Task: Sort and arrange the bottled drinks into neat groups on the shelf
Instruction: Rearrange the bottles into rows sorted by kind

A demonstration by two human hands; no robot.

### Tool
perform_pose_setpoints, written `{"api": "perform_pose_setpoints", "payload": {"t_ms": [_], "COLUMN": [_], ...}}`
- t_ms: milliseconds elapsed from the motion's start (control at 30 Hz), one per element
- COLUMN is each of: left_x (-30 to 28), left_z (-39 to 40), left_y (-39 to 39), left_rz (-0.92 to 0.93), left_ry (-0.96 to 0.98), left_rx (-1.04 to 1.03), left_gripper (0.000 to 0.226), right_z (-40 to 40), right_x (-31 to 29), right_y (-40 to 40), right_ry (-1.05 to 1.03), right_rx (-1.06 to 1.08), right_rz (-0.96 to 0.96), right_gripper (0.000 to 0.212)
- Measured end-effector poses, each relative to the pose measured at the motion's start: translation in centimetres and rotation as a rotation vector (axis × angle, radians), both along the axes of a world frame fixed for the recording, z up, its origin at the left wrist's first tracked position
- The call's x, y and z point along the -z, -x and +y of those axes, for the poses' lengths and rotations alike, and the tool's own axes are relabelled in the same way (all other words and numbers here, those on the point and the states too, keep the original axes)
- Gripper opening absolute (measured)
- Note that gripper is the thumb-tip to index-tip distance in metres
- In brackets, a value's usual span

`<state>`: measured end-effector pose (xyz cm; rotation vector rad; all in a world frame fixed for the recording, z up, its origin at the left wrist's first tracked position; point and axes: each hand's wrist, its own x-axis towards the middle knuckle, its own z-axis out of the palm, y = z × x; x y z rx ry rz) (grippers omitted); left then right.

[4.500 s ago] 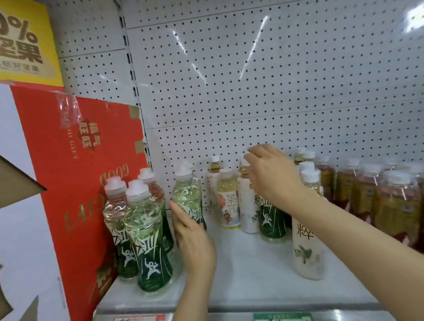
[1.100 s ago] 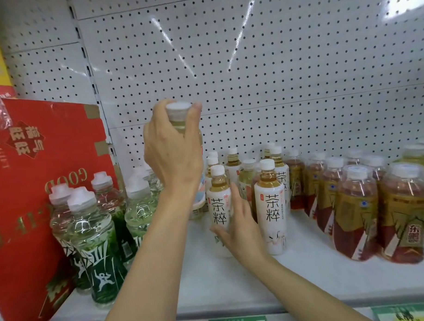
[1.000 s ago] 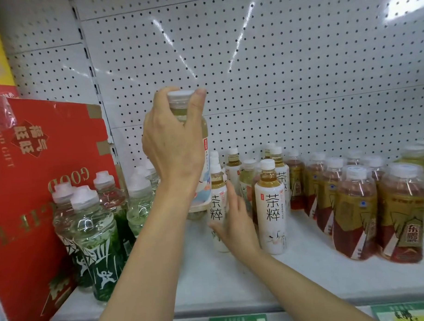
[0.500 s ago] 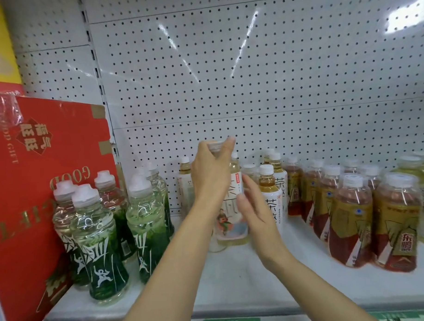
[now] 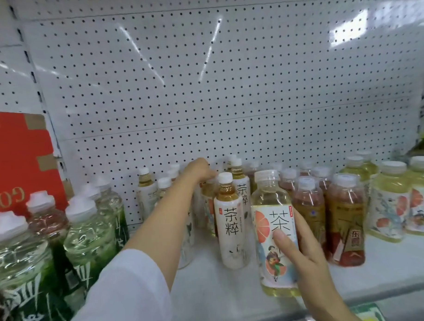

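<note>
My right hand (image 5: 303, 250) grips a pale yellow tea bottle with a grapefruit label (image 5: 271, 213) and holds it upright at the front of the white shelf (image 5: 211, 295). My left hand (image 5: 198, 170) reaches to the back row, over the top of a yellow bottle (image 5: 207, 196) half hidden there. Its fingers are curled, but I cannot tell if they hold that bottle. A white-labelled tea bottle (image 5: 231, 229) stands between my two hands, with more of its kind behind it.
Green-labelled clear bottles (image 5: 88, 232) crowd the left end beside a red carton (image 5: 16, 162). Brown tea bottles (image 5: 345, 218) stand to the right of my right hand, with pale yellow bottles (image 5: 388, 202) beyond them. A white pegboard (image 5: 227, 87) backs the shelf.
The illustrated bottle passed from my left hand to my right hand and came forward and right. My left hand let go and stretched to the back row.
</note>
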<state>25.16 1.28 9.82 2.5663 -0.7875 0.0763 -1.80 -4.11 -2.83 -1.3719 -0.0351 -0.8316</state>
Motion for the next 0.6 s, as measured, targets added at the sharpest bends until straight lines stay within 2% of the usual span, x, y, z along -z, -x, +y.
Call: {"api": "perform_pose_setpoints", "payload": {"t_ms": [133,167,300,400,533,600], "left_x": [0.8,1.0,0.8,-1.4,-5.5,-6.7], "left_z": [-0.7,-0.8,-1.0,-0.2,0.7,0.5], "left_y": [-0.4,-0.3,-0.5,0.2,1.6,3.5], "left_rz": [0.003,-0.001,-0.022,-0.030,-0.252,-0.323], "left_ry": [0.009,0.024,0.122,0.312,0.618,0.881], "left_rx": [-0.043,-0.060,-0.087,-0.125,-0.159,-0.178], "left_gripper": [0.035,0.037,0.034,0.054,0.051,0.044], "right_z": [-2.4,-3.0,-4.8,-5.8,-7.3,-8.3], "right_x": [1.8,2.1,2.6,2.2,2.4,2.9], "right_y": [2.0,2.6,4.2,5.0,5.5,5.7], "right_ry": [-0.080,-0.092,-0.171,-0.172,-0.202,-0.197], "right_rx": [0.081,0.098,0.094,0.060,0.027,0.017], "right_rz": [0.065,0.080,0.069,0.064,0.074,0.099], "right_gripper": [0.095,0.093,0.052,0.063,0.088,0.099]}}
